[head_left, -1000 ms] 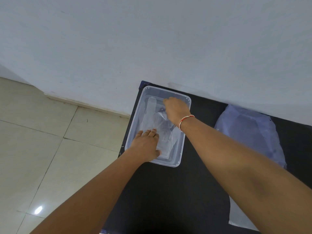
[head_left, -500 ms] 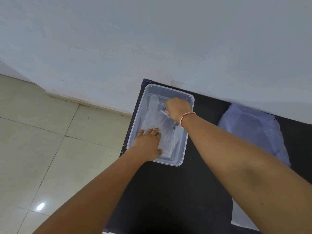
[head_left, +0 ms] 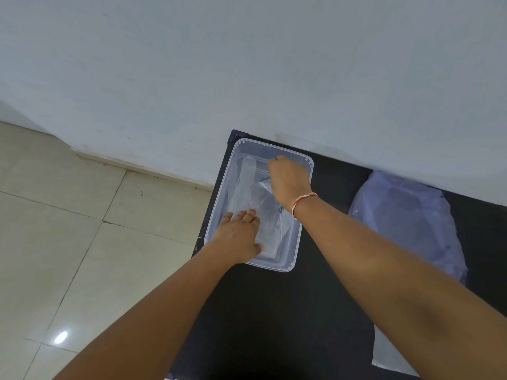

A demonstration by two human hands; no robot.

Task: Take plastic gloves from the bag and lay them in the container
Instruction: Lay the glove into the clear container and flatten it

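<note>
A clear plastic container (head_left: 222, 193) stands at the far left corner of the black table. Thin transparent plastic gloves (head_left: 247, 187) lie flat inside it. My left hand (head_left: 240, 235) rests palm down on the near end of the gloves, fingers together and spread flat. My right hand (head_left: 288, 179), with a red and white thread band at the wrist, is curled over the far part of the container, its fingers pinching the glove film. The clear bag (head_left: 406, 223) lies on the table to the right, partly behind my right forearm.
The black table (head_left: 274, 311) butts against a pale wall (head_left: 247, 64). Its left edge drops off to a tiled floor (head_left: 68, 242). A flat clear plastic sheet (head_left: 384, 352) pokes out under my right forearm at the lower right.
Both hands stay in the container. My right hand has shifted slightly toward the far end, smoothing the glove; my left hand keeps pressing the near end.
</note>
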